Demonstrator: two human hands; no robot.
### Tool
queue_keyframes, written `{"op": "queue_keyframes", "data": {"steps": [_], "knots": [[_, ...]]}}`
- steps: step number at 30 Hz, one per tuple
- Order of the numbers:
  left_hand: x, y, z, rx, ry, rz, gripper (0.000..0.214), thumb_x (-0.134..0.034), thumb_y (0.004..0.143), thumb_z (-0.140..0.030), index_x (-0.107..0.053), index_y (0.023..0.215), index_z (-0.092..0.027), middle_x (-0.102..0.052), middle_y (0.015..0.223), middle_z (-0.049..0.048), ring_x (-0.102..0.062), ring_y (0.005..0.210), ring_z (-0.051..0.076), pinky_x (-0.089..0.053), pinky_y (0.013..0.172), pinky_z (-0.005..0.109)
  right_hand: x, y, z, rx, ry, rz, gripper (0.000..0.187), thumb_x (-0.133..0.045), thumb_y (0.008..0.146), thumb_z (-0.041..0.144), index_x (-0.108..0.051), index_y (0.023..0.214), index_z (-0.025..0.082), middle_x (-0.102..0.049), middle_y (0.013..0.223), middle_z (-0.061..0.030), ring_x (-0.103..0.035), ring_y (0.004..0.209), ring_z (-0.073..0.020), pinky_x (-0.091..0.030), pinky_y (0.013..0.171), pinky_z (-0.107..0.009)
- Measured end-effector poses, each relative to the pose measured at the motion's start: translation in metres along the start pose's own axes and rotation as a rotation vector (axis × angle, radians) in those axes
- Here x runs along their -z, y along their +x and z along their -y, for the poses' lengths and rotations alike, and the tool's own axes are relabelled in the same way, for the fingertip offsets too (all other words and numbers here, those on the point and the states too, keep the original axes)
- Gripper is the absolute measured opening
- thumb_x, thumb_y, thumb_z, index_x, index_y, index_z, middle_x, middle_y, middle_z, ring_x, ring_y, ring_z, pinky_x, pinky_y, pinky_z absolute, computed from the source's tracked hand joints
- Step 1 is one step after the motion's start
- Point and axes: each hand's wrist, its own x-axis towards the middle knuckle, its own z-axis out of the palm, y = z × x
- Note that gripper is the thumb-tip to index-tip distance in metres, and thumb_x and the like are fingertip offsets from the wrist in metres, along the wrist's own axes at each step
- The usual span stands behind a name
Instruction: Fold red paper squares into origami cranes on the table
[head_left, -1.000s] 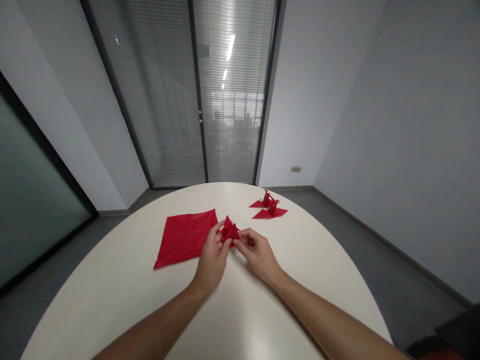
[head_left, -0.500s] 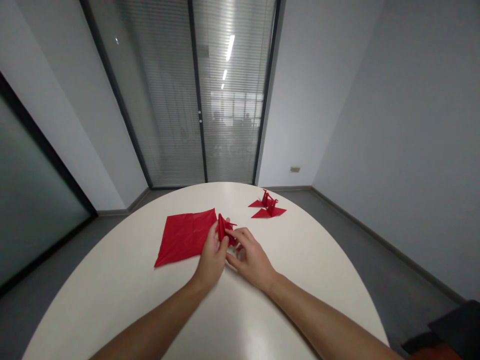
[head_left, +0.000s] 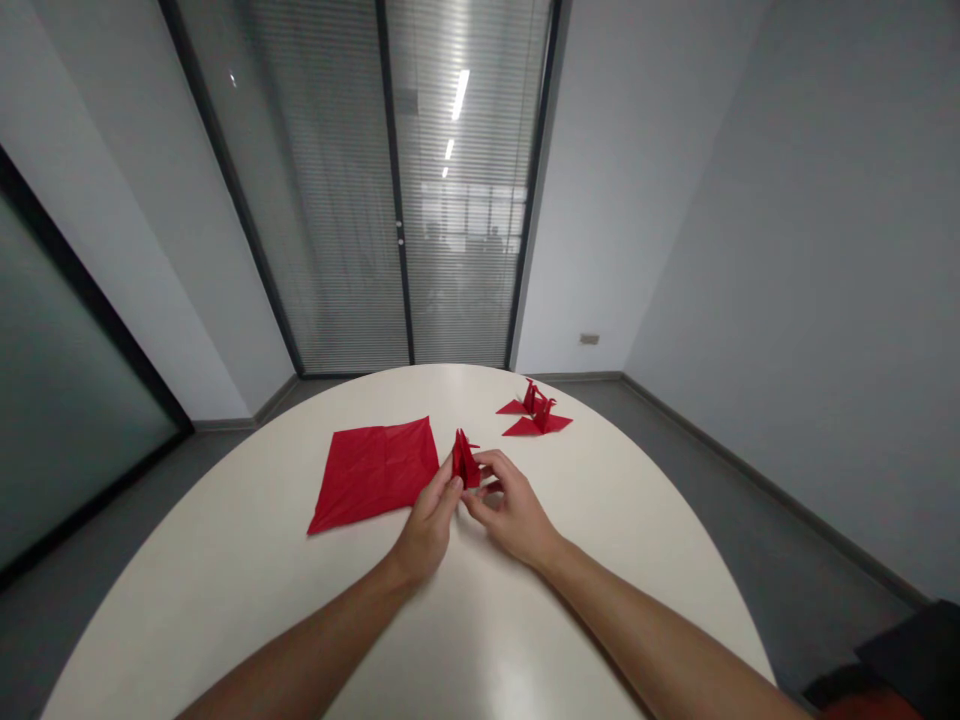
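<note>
A small folded red paper crane [head_left: 465, 462] is held up between my hands over the table, its pointed parts upward and a thin tip sticking out to the right. My left hand [head_left: 429, 515] pinches its lower left side between thumb and fingers. On the other side, my right hand [head_left: 512, 507] has curled fingers at the crane's right edge, thumb near its bottom. The right fingertips are partly hidden behind the paper. Left of my hands lies a flat square of red paper [head_left: 371, 473] with crease lines.
Two finished-looking red cranes [head_left: 538, 422] with spread wings stand at the far right of the white round table [head_left: 247, 600]. Beyond the table are a glass partition with blinds [head_left: 330, 200] and a wall socket [head_left: 589, 339]. A dark object [head_left: 911, 655] shows at lower right.
The crane in my hands has moved slightly right and turned, so its folds stand more upright. My right fingers have shifted from over its front to its right edge.
</note>
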Motion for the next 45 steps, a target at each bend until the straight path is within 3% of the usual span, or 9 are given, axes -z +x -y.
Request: {"op": "queue_keyframes", "data": {"steps": [5, 9, 13, 18, 22, 31, 36, 42, 45], "knots": [[-0.003, 0.004, -0.014, -0.047, 0.004, 0.008, 0.049, -0.057, 0.093, -0.047, -0.062, 0.131, -0.017, -0.067, 0.132, 0.0116, -0.057, 0.129, 0.028, -0.043, 0.112, 0.041, 0.003, 0.0, -0.001, -0.068, 0.033, -0.023, 0.024, -0.057, 0.089, 0.02, -0.056, 0.112, 0.023, -0.066, 0.101, -0.0042, -0.062, 0.082, -0.0165, -0.052, 0.071, -0.029], [-0.002, 0.006, -0.011, -0.076, 0.017, 0.04, 0.043, -0.056, 0.094, -0.038, -0.06, 0.132, -0.017, -0.069, 0.127, 0.0118, -0.063, 0.12, 0.027, -0.048, 0.106, 0.04, 0.004, 0.0, -0.002, -0.1, 0.083, -0.017, 0.013, -0.058, 0.091, 0.026, -0.055, 0.103, 0.022, -0.064, 0.09, -0.0015, -0.06, 0.077, -0.016, -0.049, 0.071, -0.029], [-0.001, 0.006, -0.007, -0.079, 0.026, 0.019, 0.038, -0.059, 0.091, -0.032, -0.062, 0.125, -0.017, -0.068, 0.126, 0.0121, -0.065, 0.117, 0.025, -0.051, 0.103, 0.038, 0.003, 0.0, -0.003, -0.086, 0.169, -0.054, 0.016, -0.062, 0.091, 0.031, -0.054, 0.102, 0.023, -0.061, 0.088, -0.0005, -0.058, 0.078, -0.016, -0.048, 0.073, -0.029], [-0.001, 0.007, -0.004, -0.027, -0.041, -0.058, 0.049, -0.07, 0.082, -0.033, -0.057, 0.127, -0.016, -0.069, 0.123, 0.013, -0.068, 0.112, 0.025, -0.055, 0.097, 0.037, 0.005, 0.001, -0.006, -0.086, 0.202, -0.068, 0.023, -0.064, 0.089, 0.029, -0.052, 0.107, 0.023, -0.058, 0.088, 0.0003, -0.054, 0.074, -0.0149, -0.046, 0.068, -0.027], [-0.002, 0.009, 0.0, -0.043, -0.06, -0.05, 0.038, -0.072, 0.079, -0.033, -0.062, 0.112, -0.016, -0.072, 0.108, 0.0097, -0.07, 0.101, 0.023, -0.057, 0.09, 0.034, 0.005, 0.0, -0.007, -0.074, 0.234, -0.063, 0.028, -0.065, 0.088, 0.027, -0.051, 0.112, 0.023, -0.06, 0.097, -0.0021, -0.057, 0.081, -0.0155, -0.047, 0.073, -0.028], [-0.003, 0.005, 0.0, -0.001, 0.033, 0.029, 0.042, -0.069, 0.079, -0.024, -0.055, 0.117, -0.02, -0.064, 0.084, -0.0015, -0.064, 0.075, 0.013, -0.051, 0.065, 0.021, 0.007, 0.003, -0.006, -0.127, 0.299, -0.129, 0.027, -0.072, 0.085, 0.032, -0.06, 0.107, 0.023, -0.062, 0.083, 0.0009, -0.058, 0.075, -0.0145, -0.045, 0.071, -0.029], [-0.001, 0.009, 0.0, 0.02, 0.073, 0.014, 0.026, -0.074, 0.072, -0.027, -0.064, 0.093, -0.016, -0.067, 0.083, 0.0026, -0.063, 0.079, 0.015, -0.05, 0.072, 0.025, 0.01, 0.007, -0.009, -0.219, 0.421, -0.136, 0.029, -0.082, 0.076, 0.038, -0.064, 0.09, 0.02, -0.063, 0.07, 0.0027, -0.056, 0.063, -0.0122, -0.041, 0.061, -0.025], [-0.001, 0.009, -0.006, 0.028, 0.116, 0.05, 0.022, -0.075, 0.072, -0.03, -0.069, 0.086, -0.015, -0.072, 0.082, 0.0053, -0.066, 0.077, 0.017, -0.05, 0.072, 0.028, 0.009, 0.009, -0.018, -0.297, 0.498, -0.179, 0.033, -0.085, 0.071, 0.042, -0.064, 0.081, 0.019, -0.057, 0.057, 0.006, -0.047, 0.05, -0.0088, -0.035, 0.052, -0.023], [-0.001, 0.008, -0.007, 0.028, 0.137, 0.061, 0.019, -0.074, 0.072, -0.03, -0.07, 0.083, -0.015, -0.073, 0.082, 0.0057, -0.067, 0.078, 0.019, -0.051, 0.073, 0.029, 0.009, 0.009, -0.02, -0.279, 0.488, -0.202, 0.032, -0.086, 0.071, 0.041, -0.064, 0.08, 0.019, -0.06, 0.06, 0.0047, -0.05, 0.053, -0.0096, -0.037, 0.053, -0.023]]}}
